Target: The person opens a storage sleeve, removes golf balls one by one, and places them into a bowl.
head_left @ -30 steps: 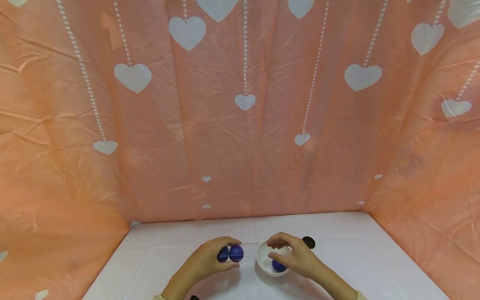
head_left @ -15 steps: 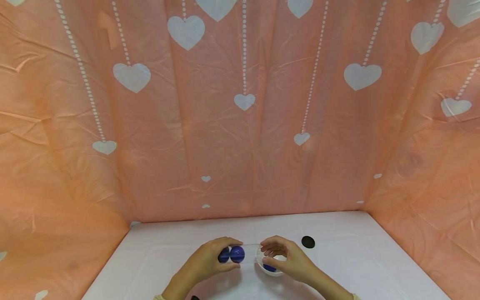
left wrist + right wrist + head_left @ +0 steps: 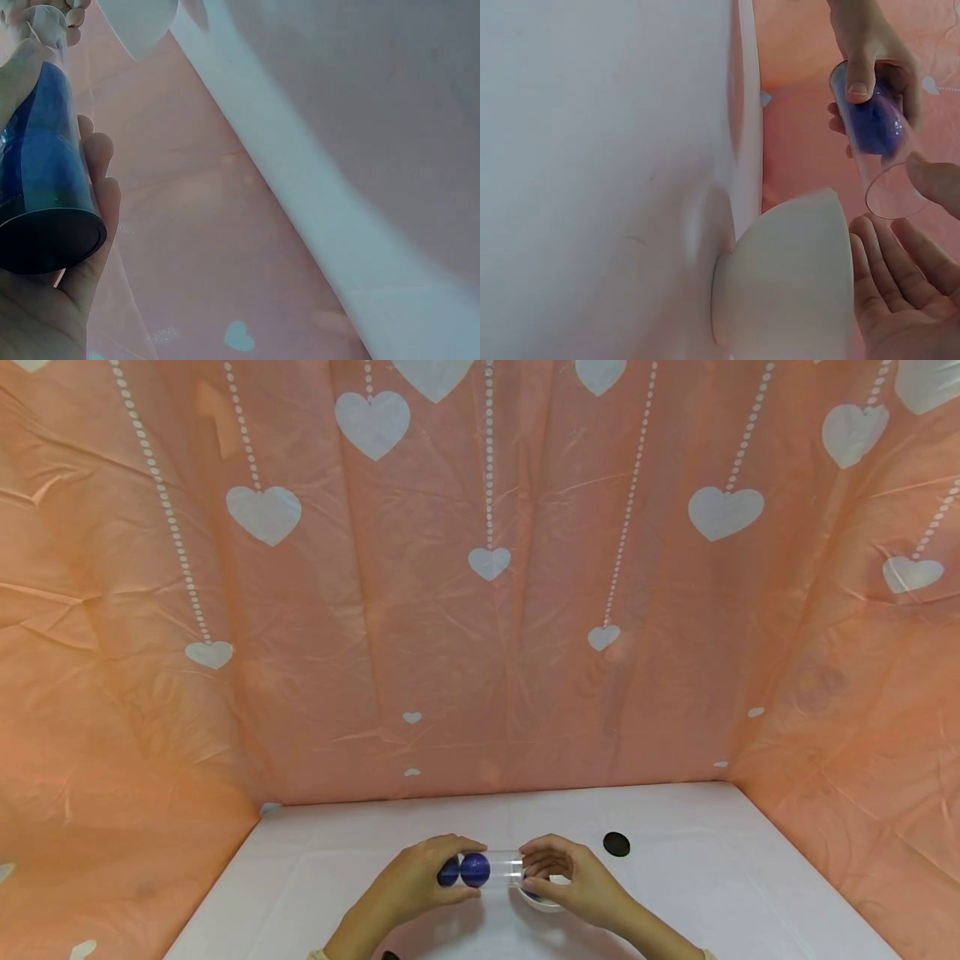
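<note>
My left hand (image 3: 423, 877) grips a clear tube (image 3: 506, 865), held sideways above the table. Two blue balls (image 3: 475, 870) sit in its left part, and a black cap (image 3: 54, 240) covers that end. The tube's right end is uncovered, as its bare rim shows in the right wrist view. Beside that rim is my right hand (image 3: 573, 877), thumb at the edge, fingers loosely extended and palm bare in the right wrist view. Right under this hand stands a white bowl (image 3: 787, 277); a bit of blue shows at it, mostly hidden by the fingers.
On the white table (image 3: 675, 877), a black disc (image 3: 617, 844) lies behind and right of the bowl. Another small dark piece (image 3: 390, 956) shows at the bottom edge of the head view. Pink-orange sheets with white hearts (image 3: 489, 564) hang around the table.
My right hand has moved left from over the bowl to the tube's uncovered end. The blue ball visible in the bowl is now mostly hidden behind the hand. My left hand has hardly moved.
</note>
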The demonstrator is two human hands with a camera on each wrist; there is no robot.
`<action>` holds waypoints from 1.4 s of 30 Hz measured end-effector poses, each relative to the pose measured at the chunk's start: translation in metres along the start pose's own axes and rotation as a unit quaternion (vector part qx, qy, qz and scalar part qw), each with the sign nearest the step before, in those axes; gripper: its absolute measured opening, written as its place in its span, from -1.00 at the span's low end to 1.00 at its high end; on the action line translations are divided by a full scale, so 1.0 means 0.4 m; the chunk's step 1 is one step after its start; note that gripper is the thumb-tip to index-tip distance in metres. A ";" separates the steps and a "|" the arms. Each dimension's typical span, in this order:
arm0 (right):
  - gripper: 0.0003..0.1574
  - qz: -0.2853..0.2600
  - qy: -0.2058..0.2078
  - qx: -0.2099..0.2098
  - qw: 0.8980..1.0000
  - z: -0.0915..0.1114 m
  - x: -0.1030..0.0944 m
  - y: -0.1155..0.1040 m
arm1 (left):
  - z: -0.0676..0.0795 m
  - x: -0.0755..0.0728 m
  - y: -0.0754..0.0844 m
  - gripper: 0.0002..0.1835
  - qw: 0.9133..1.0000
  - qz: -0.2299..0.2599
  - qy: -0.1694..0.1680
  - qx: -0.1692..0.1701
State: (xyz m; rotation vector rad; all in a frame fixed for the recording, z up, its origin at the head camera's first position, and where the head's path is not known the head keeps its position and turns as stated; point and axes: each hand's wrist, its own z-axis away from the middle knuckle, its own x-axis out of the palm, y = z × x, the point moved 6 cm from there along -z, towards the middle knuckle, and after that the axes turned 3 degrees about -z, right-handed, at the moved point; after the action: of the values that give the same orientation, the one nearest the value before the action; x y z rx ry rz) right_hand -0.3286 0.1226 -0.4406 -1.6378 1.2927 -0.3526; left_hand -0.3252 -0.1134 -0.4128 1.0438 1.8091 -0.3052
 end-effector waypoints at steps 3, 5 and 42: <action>-0.55 -0.005 0.001 -0.003 1.000 0.001 0.002 0.002 | 0.000 -0.002 0.002 -0.45 1.000 -0.007 0.000 0.003; -0.54 -0.006 0.002 -0.001 1.000 0.001 0.003 0.004 | 0.000 -0.002 0.002 -0.45 1.000 -0.010 0.000 0.007; -0.52 0.007 0.000 0.008 1.000 0.002 0.004 0.009 | -0.003 0.003 -0.001 -0.45 1.000 -0.004 -0.011 0.006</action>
State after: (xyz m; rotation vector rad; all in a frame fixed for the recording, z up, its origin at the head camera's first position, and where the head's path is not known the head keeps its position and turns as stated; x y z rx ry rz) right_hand -0.3298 0.1219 -0.4444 -1.6141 1.2966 -0.3540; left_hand -0.3265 -0.1123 -0.4133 1.0379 1.7935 -0.3313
